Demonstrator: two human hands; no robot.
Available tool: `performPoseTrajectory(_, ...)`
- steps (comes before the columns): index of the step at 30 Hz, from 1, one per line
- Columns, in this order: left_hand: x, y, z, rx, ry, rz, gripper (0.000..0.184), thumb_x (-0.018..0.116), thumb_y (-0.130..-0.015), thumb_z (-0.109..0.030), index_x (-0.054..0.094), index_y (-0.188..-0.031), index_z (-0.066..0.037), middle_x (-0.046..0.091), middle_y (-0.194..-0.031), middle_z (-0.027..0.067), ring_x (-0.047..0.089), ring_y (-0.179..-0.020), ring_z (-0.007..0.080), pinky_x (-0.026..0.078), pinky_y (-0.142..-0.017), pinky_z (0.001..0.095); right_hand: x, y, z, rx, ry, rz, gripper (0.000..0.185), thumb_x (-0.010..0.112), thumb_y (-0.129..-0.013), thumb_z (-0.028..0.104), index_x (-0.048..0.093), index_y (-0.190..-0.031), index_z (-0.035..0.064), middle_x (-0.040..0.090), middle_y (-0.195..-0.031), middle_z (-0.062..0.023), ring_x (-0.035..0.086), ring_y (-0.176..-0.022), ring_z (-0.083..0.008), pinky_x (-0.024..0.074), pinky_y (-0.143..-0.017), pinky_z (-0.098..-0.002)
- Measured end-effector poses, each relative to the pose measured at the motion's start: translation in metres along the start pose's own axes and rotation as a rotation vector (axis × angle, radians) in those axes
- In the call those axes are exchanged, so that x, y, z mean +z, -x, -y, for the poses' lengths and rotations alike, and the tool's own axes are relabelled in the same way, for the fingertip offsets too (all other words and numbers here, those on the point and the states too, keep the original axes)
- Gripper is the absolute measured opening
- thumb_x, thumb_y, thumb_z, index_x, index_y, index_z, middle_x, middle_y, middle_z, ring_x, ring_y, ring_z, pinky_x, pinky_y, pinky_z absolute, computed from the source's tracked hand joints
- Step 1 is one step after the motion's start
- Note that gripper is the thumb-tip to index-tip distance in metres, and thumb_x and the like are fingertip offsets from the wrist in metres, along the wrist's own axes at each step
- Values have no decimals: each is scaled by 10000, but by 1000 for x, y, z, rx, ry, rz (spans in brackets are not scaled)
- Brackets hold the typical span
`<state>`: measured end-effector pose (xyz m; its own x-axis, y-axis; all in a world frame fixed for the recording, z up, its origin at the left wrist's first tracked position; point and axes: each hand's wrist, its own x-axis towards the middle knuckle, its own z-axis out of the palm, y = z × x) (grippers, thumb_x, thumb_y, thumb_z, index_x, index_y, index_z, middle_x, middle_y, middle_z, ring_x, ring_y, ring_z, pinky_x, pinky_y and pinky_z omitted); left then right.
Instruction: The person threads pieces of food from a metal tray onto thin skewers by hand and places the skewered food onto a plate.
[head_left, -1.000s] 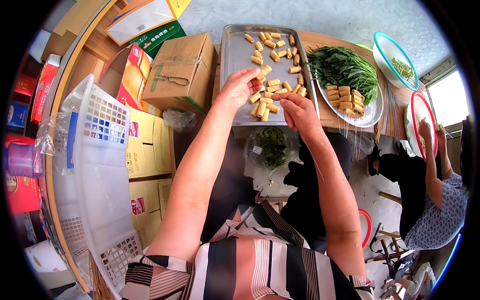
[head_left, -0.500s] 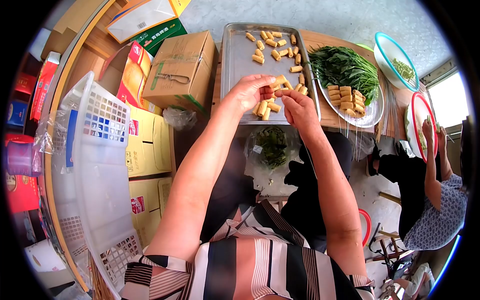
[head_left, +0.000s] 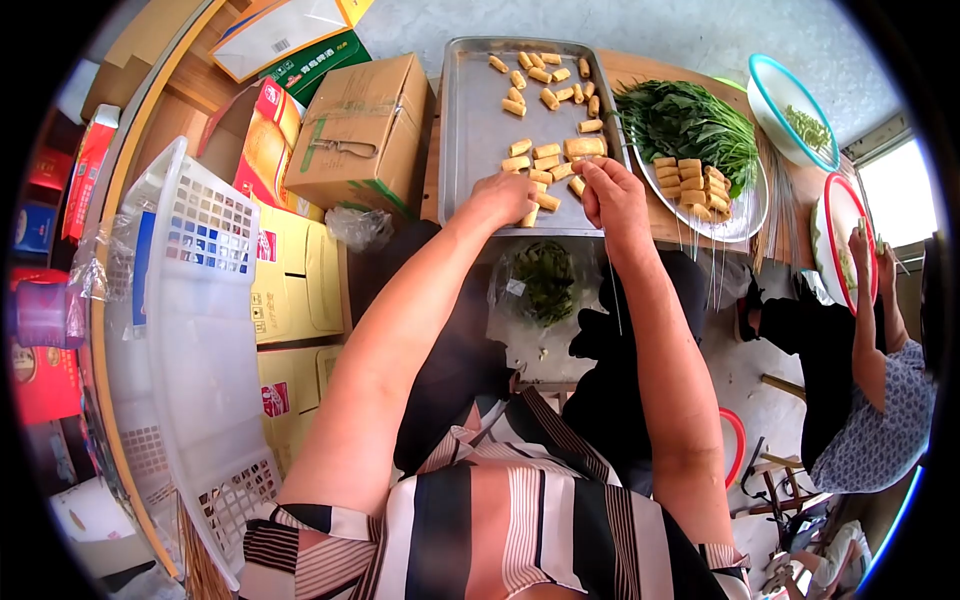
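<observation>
My right hand point(head_left: 614, 202) is closed in a pinch on a thin skewer point(head_left: 616, 300), whose long end hangs below my wrist. A yellow-brown roll point(head_left: 585, 148), perhaps tofu skin, sits at my right fingertips and looks threaded on the skewer. My left hand point(head_left: 502, 200) is closed, fingers curled down among the rolls at the near edge of the metal tray point(head_left: 480, 110). What its fingertips grip is hidden under the hand. Loose rolls point(head_left: 546, 152) lie around it, and several more point(head_left: 550, 98) are spread over the tray's far half.
Right of the tray, an oval plate point(head_left: 752, 218) bears stacked rolls point(head_left: 690, 185) and leafy greens point(head_left: 690, 130). Thin skewers overhang the table edge. Farther right are two basins point(head_left: 765, 100) and another person's hands point(head_left: 872, 245). Cardboard boxes point(head_left: 350, 135) and a plastic crate point(head_left: 205, 350) stand left.
My left hand has left the roll by my right fingers and moved down-left onto the near rolls. My right hand has shifted slightly right, keeping the skewer.
</observation>
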<state>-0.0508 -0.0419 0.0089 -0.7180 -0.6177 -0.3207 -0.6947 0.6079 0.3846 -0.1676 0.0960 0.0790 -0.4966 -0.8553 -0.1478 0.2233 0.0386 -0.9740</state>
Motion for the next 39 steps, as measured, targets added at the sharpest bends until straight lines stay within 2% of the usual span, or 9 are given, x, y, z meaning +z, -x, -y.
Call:
performPoseTrajectory(11,24,5,-3,214,-137,-183,67,614,-720,-110,611,-786,-101,572,-922,146,574,-890,348,454,-757,421,-8,4,4,4,1,18,198,495,-924,169,584,-914,-7,415,-507,41,310,-408,-39,222,-377,-197)
performPoseTrajectory(18,10,6,-9,194,-150,-167,116,574,-732,-75,596,-838,-115,607,-853,138,588,-830,347,466,-706,414,-8,3,1,5,5,29,191,494,-923,167,583,-905,-1,412,-506,40,306,-405,-38,221,-375,-200)
performPoseTrajectory(20,5,-8,-4,68,261,-282,140,577,-751,-79,579,-889,-103,639,-834,117,607,-745,299,476,-677,382,-8,3,0,18,7,48,187,495,-923,167,582,-899,3,408,-501,41,299,-399,-40,220,-373,-202)
performPoseTrajectory(21,2,-15,-2,17,462,-321,140,585,-803,-123,584,-935,-76,662,-862,86,605,-688,202,488,-662,316,-8,4,1,18,7,47,187,495,-923,167,582,-899,3,408,-501,41,299,-399,-40,220,-373,-202)
performPoseTrajectory(22,-5,-16,-1,17,462,-321,140,585,-803,-123,584,-935,-76,662,-862,86,605,-688,202,488,-662,316,-6,5,4,36,34,56,190,494,-924,167,587,-901,3,405,-496,42,298,-396,-39,222,-373,-201)
performPoseTrajectory(24,-26,-10,3,-35,1297,-122,183,588,-847,-168,596,-983,-46,657,-877,43,587,-709,118,491,-663,259,-3,6,4,54,61,71,194,493,-925,168,592,-903,2,402,-491,43,298,-393,-38,223,-373,-200)
performPoseTrajectory(25,-29,-8,8,12,1495,-71,226,572,-870,-174,591,-1035,-20,656,-915,68,585,-733,106,497,-671,237,-2,6,2,51,96,94,198,494,-926,170,600,-907,4,399,-487,45,300,-391,-37,225,-374,-198)
performPoseTrajectory(29,-35,-5,12,-11,1794,-55,258,587,-865,-175,583,-1052,4,647,-930,127,593,-744,123,516,-684,260,3,8,1,43,152,132,188,510,-908,156,620,-905,3,415,-488,42,342,-393,-37,255,-382,-200)
performPoseTrajectory(39,-35,-7,16,-4,1933,-41,255,584,-871,-168,573,-1040,22,640,-876,135,605,-706,158,535,-647,278,7,11,4,60,224,142,183,517,-887,136,631,-887,-7,447,-508,33,385,-406,-44,282,-391,-211)
